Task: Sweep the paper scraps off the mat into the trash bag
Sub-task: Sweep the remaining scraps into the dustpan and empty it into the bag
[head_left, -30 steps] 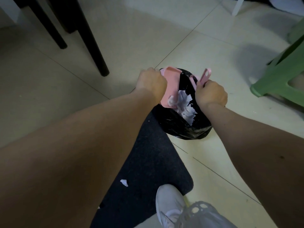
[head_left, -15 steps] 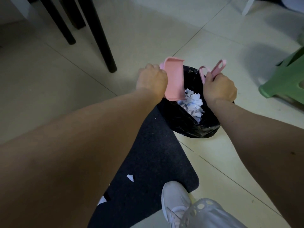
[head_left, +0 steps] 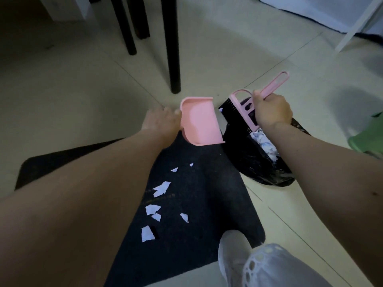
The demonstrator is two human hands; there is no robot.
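Pale floor tiles (head_left: pixel 87 104) lay under everything. Left hand (head_left: pixel 162 121) gripped an empty pink dustpan (head_left: pixel 199 121) above the mat's far edge. Right hand (head_left: pixel 271 112) clenched a pink brush (head_left: pixel 248 108) by its handle, bristles over the black bag (head_left: pixel 259 168), which sat just beside the mat and held white scraps. On the dark mat (head_left: pixel 207 193), scraps (head_left: pixel 161 188) still lay scattered. Black legs (head_left: pixel 172 48) stood beyond.

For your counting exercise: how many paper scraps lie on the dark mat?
7 scraps on the mat: two small near, one at, three around, one at. The forearm may hide more.
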